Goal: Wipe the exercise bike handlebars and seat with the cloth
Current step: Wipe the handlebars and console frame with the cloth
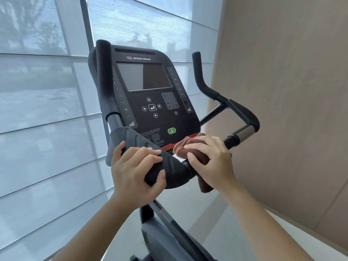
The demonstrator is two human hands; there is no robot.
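The exercise bike's black handlebars (243, 113) curve around a dark console (150, 102). My left hand (135, 172) grips the padded left section of the bar, fingers over the top and thumb underneath. My right hand (212, 162) holds a reddish-brown cloth (183, 147) wrapped around the middle of the bar, just below the console's red strip. One end of the cloth hangs down under my right palm. The seat is not in view.
A tall window with translucent blinds (43, 110) fills the left side behind the bike. A beige wall panel (291, 91) stands close on the right. The bike's frame post (165, 227) drops down between my forearms over a pale floor.
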